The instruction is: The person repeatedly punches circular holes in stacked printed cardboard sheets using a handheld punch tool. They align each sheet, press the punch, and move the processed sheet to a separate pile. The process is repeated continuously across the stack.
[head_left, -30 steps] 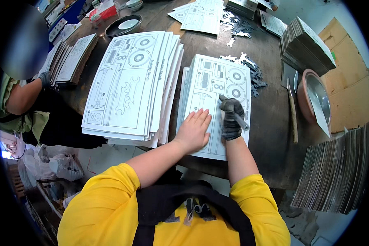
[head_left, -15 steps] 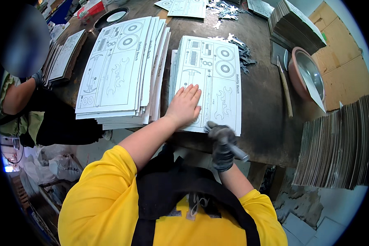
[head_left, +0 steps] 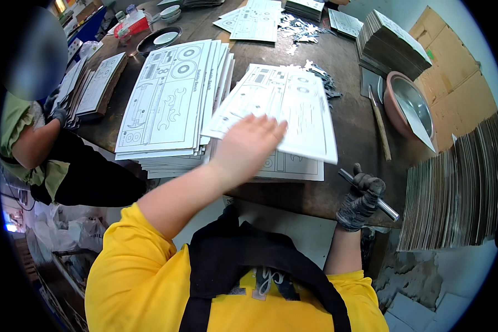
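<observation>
My bare left hand (head_left: 249, 145) lies over the near edge of a white printed board (head_left: 293, 119), its slightly blurred fingers stretched out on top. That board sits turned askew above a stack of like boards (head_left: 301, 170), whose near edge shows beneath it. My right hand (head_left: 365, 193), in a grey knit glove, is closed around a slim metal rod (head_left: 390, 211) at the table's front edge. The rod sticks out on both sides of the fist. A taller stack of printed boards (head_left: 163, 105) stands to the left.
Small dark metal pieces (head_left: 327, 83) lie behind the board. At right are a wooden-handled tool (head_left: 380, 130), a pink-rimmed basin (head_left: 395, 108) and a tall row of boards (head_left: 454, 188). A co-worker's gloved hand (head_left: 60, 116) is beside boards at far left.
The top board has turned askew and shifted on its stack under my left hand. My right hand has moved right, away from the stack, with the metal rod still in it.
</observation>
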`<control>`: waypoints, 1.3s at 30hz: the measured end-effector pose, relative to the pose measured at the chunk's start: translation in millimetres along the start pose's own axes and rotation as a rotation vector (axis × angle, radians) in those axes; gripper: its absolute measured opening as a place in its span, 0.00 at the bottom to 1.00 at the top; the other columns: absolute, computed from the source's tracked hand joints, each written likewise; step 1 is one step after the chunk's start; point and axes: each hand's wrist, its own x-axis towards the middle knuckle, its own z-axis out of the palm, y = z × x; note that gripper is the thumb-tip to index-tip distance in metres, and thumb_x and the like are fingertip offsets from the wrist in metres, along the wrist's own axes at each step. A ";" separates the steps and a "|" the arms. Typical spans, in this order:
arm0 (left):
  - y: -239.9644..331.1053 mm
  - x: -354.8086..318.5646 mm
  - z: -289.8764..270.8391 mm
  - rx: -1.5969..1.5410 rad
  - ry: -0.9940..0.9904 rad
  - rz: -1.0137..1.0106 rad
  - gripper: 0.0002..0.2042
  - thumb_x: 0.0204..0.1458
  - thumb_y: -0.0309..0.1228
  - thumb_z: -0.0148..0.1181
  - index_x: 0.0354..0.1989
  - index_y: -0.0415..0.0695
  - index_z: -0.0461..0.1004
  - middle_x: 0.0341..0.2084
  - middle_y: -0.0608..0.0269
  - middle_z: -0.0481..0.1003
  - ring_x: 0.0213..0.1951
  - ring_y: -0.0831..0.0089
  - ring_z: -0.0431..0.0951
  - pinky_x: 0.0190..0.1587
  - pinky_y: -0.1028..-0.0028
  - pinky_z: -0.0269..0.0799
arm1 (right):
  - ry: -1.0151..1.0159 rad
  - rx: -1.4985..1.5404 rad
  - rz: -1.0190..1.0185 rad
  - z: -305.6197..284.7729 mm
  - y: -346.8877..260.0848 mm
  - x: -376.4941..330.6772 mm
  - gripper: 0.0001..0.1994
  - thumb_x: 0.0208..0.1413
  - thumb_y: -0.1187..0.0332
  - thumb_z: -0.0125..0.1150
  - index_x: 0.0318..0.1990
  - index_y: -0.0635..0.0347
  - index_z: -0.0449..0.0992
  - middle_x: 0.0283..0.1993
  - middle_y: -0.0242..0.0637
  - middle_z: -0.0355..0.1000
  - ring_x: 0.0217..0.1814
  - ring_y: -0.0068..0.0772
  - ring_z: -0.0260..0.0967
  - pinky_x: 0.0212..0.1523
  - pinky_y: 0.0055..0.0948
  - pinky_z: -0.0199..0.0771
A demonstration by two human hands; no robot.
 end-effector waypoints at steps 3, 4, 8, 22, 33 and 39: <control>-29.3 -11.2 -51.6 0.043 0.222 -0.099 0.22 0.36 0.12 0.49 0.44 0.41 0.71 0.45 0.54 0.72 0.49 0.61 0.72 0.50 0.67 0.68 | 0.010 0.022 0.003 2.0 2.7 4.3 0.18 0.51 0.57 0.58 0.19 0.53 0.58 0.16 0.27 0.50 0.19 0.23 0.50 0.53 0.45 0.64; -39.5 -22.8 -63.2 0.091 0.255 -0.134 0.24 0.35 0.10 0.47 0.44 0.41 0.72 0.46 0.53 0.72 0.49 0.60 0.71 0.50 0.67 0.69 | -0.011 0.031 0.009 3.0 6.2 4.4 0.18 0.51 0.57 0.58 0.19 0.53 0.58 0.16 0.27 0.50 0.19 0.23 0.50 0.53 0.45 0.64; -87.3 -97.5 -75.3 0.261 0.216 -0.360 0.25 0.36 0.10 0.44 0.46 0.41 0.71 0.47 0.51 0.71 0.52 0.59 0.69 0.55 0.68 0.63 | -0.054 0.068 0.093 18.3 18.9 3.4 0.18 0.52 0.60 0.57 0.17 0.52 0.57 0.17 0.25 0.48 0.20 0.21 0.50 0.54 0.43 0.63; -23.9 -22.7 99.7 -0.261 -0.205 -0.260 0.23 0.48 0.31 0.52 0.54 0.38 0.62 0.56 0.49 0.60 0.60 0.56 0.56 0.62 0.61 0.50 | -0.212 0.068 0.150 93.5 160.8 59.8 0.16 0.52 0.58 0.57 0.20 0.57 0.65 0.17 0.30 0.62 0.22 0.25 0.61 0.51 0.47 0.67; -26.8 -28.6 133.3 -0.123 -0.239 -0.289 0.26 0.46 0.36 0.51 0.54 0.35 0.62 0.56 0.46 0.59 0.60 0.56 0.57 0.62 0.61 0.49 | -0.321 0.081 0.145 87.3 213.8 62.9 0.14 0.53 0.59 0.57 0.21 0.54 0.65 0.18 0.28 0.62 0.22 0.23 0.59 0.50 0.46 0.66; -25.1 -28.0 136.1 -0.103 -0.176 -0.295 0.24 0.45 0.33 0.51 0.52 0.35 0.64 0.55 0.46 0.61 0.58 0.54 0.59 0.60 0.59 0.52 | -0.439 -0.215 0.329 75.0 176.8 30.0 0.06 0.53 0.68 0.57 0.35 0.59 0.72 0.32 0.32 0.71 0.42 0.26 0.67 0.42 0.22 0.66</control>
